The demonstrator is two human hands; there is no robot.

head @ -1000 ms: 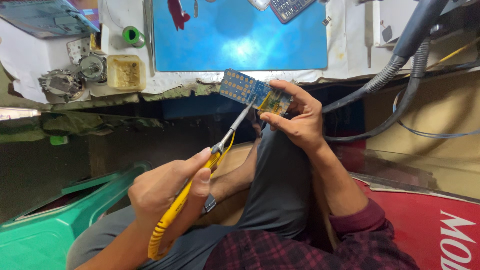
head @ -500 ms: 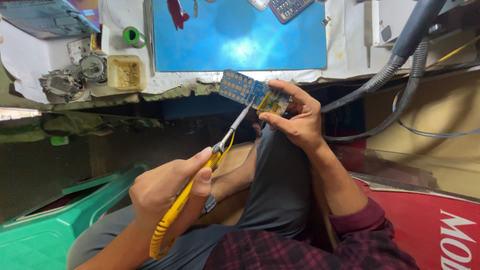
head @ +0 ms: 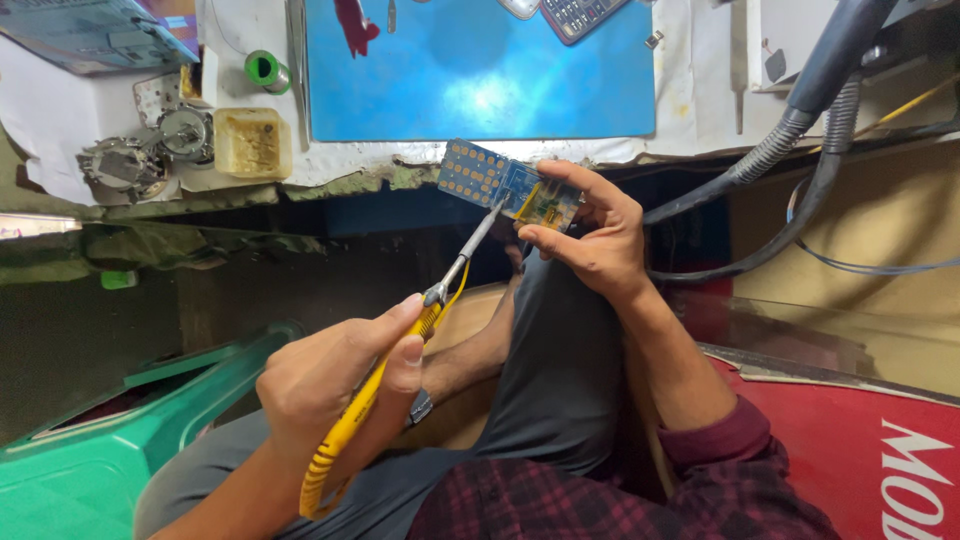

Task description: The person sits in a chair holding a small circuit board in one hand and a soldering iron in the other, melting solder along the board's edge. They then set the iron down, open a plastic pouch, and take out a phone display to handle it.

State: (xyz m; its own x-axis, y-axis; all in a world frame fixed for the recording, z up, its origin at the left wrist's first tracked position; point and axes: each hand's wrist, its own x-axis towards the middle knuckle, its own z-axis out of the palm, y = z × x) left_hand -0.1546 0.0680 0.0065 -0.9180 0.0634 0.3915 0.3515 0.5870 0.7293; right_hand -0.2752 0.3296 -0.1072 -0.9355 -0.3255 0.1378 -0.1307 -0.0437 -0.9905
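My left hand [head: 335,385] grips a soldering iron with a yellow handle [head: 352,425]; its metal tip [head: 480,232] touches a small blue circuit board [head: 505,185]. My right hand [head: 590,235] pinches that board by its right end and holds it in the air, just below the edge of the workbench. The board has a grid of round contacts on its left part and a yellowish area under my fingers. My knee in grey trousers is below both hands.
A blue mat [head: 480,70] lies on the workbench with a calculator [head: 585,15] at its top edge. A solder spool [head: 265,70], a yellowish flux tin [head: 250,142] and metal parts [head: 130,165] sit left. Grey hoses [head: 790,140] hang right; a green plastic stool [head: 120,430] stands lower left.
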